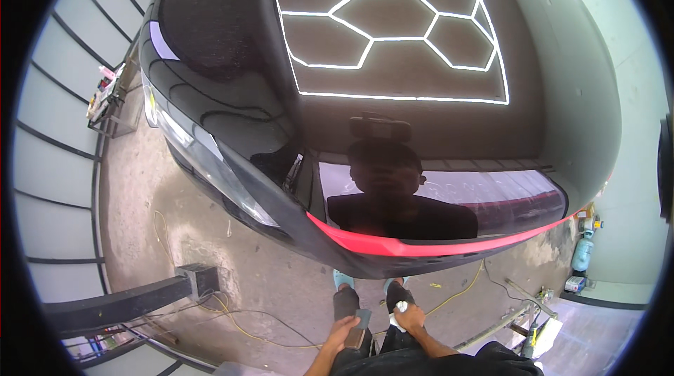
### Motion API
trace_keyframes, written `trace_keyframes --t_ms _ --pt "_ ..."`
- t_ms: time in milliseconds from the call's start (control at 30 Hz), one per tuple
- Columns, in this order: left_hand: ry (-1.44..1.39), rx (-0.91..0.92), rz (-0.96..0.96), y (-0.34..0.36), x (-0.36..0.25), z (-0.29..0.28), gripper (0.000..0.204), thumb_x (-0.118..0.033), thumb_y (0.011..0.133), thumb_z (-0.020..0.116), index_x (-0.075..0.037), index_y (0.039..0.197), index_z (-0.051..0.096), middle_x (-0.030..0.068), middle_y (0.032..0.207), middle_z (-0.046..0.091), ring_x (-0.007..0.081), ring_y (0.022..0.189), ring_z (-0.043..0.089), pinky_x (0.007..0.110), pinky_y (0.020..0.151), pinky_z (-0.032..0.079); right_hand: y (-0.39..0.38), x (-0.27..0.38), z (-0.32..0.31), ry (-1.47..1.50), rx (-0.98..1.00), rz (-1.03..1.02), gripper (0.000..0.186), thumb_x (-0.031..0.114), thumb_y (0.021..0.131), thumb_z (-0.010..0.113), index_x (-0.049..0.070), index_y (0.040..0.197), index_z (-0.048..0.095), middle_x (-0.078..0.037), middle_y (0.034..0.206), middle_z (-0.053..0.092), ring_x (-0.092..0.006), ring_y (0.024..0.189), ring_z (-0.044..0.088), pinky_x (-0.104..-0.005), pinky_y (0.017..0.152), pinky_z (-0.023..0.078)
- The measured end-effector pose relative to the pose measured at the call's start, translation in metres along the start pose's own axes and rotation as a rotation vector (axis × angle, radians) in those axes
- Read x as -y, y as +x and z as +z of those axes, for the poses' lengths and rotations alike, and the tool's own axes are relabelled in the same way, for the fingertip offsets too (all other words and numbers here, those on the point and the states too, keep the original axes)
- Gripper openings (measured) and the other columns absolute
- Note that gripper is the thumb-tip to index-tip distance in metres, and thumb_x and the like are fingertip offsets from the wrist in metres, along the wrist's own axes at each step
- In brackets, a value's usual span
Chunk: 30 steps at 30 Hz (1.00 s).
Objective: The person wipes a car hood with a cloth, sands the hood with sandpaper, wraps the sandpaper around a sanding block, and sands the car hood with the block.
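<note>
A glossy black car point(232, 95) fills the upper part of the view, with a red strip point(421, 246) along its near edge and hexagon lights reflected in its paint. Low in the picture, close to my body, my left hand point(344, 334) holds a dark rectangular phone point(358, 328). Just right of it my right hand point(409, 318) grips a white cloth point(398, 320). Both hands are below the car's edge and do not touch it. My feet point(345, 299) stand on the concrete floor beneath.
A dark lift arm point(126, 302) lies on the floor at the left, with yellow cable point(239, 323) looping past it. A blue gas canister point(582, 253) and small items sit at the right. A shelf with bottles point(105, 91) stands by the panelled wall.
</note>
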<state>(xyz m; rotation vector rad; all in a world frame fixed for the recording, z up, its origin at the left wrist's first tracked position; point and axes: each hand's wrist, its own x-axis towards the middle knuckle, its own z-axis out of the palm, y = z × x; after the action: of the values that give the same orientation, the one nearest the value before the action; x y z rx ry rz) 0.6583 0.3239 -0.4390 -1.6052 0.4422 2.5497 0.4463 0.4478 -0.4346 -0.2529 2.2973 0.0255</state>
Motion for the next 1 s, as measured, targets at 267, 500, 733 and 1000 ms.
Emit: trace_keyframes --t_ms 267,500,733,1000 --pt "-0.034 -0.022 -0.018 -0.006 -0.018 -0.003 0.014 -0.019 0.096 0.066 -0.007 0.101 0.066 0.0036 0.086 0.068 0.0142 0.07 0.067 0.029 0.061 0.056 -0.006 0.01 0.005 0.013 0.016 0.002 0.062 0.053 0.076 0.069 -0.003 0.104 0.072 -0.026 0.104 0.071 -0.0406 0.102 0.069 -0.0465 0.091 0.054" --pt "-0.03 0.007 -0.03 0.004 -0.024 -0.016 0.016 -0.02 0.096 0.067 -0.006 0.104 0.064 0.0043 0.084 0.068 0.0158 0.069 0.068 0.03 0.06 0.057 -0.008 0.02 0.01 -0.002 0.035 0.028 0.065 0.054 0.077 0.067 -0.002 0.109 0.071 -0.025 0.109 0.07 -0.039 0.105 0.068 -0.046 0.094 0.053" --pt "-0.014 0.024 -0.026 0.012 -0.038 -0.022 0.021 -0.022 0.094 0.069 -0.004 0.103 0.064 0.0087 0.084 0.068 0.0199 0.069 0.069 0.033 0.059 0.058 -0.003 0.018 0.018 0.068 0.044 0.048 0.068 0.056 0.077 0.068 -0.003 0.111 0.07 -0.026 0.112 0.069 -0.0387 0.108 0.067 -0.045 0.096 0.052" --pt "0.046 0.022 -0.022 0.016 -0.049 -0.024 0.022 -0.022 0.093 0.07 -0.003 0.103 0.065 0.0091 0.084 0.068 0.0204 0.069 0.069 0.034 0.059 0.058 -0.007 0.017 0.029 0.113 -0.004 0.069 0.068 0.058 0.076 0.07 -0.002 0.109 0.071 -0.025 0.11 0.07 -0.0384 0.106 0.068 -0.0446 0.094 0.053"
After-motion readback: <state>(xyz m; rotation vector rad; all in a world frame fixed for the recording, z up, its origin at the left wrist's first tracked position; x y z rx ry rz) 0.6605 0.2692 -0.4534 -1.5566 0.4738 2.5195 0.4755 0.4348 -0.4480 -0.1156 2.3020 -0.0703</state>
